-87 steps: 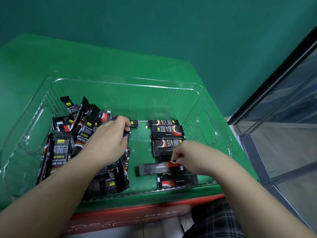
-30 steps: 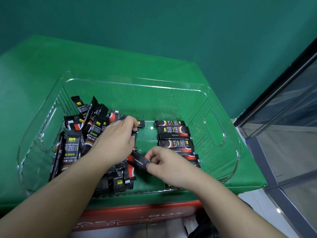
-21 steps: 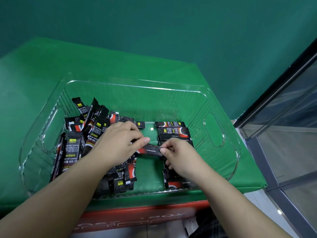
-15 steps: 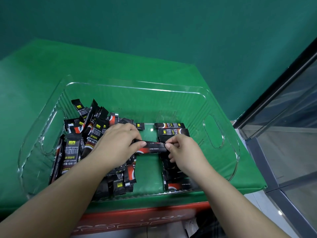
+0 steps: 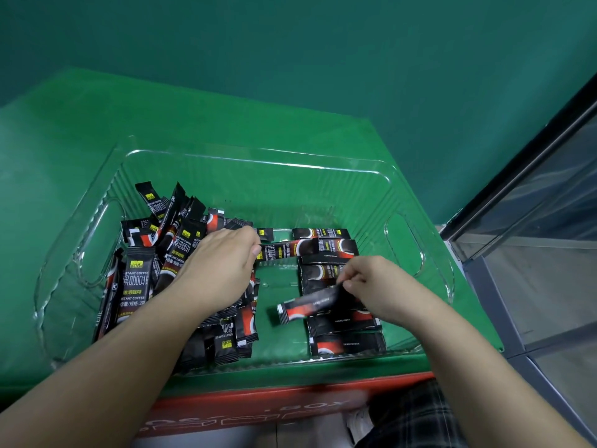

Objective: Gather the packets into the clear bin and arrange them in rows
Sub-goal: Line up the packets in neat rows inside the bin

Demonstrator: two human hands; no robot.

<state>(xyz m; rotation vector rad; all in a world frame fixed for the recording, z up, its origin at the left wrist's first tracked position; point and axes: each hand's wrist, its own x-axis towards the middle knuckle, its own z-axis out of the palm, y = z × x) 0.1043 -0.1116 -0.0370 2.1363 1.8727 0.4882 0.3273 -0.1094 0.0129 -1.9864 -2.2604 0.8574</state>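
A clear bin point(image 5: 258, 163) sits on a green-covered surface. Several black coffee packets form a loose pile point(image 5: 135, 279) in its left half. In the right half, several packets lie flat in a row point(image 5: 345, 344) running front to back. My left hand point(image 5: 223, 263) rests on the pile, its curled fingertips pinching the left end of a packet point(image 5: 284, 250) that lies across toward the row. My right hand point(image 5: 368, 286) pinches the end of another packet point(image 5: 307, 307), tilted and blurred, just above the middle of the row.
The green cover point(image 5: 97, 124) extends left of and behind the bin. A red box point(image 5: 258, 405) shows below the front edge. A dark metal frame with glass panels point(image 5: 533, 221) stands to the right. A green wall is behind.
Both hands held one packet between them half a second ago. My right hand has since carried it down and right over the row, and my left hand now pinches another packet.
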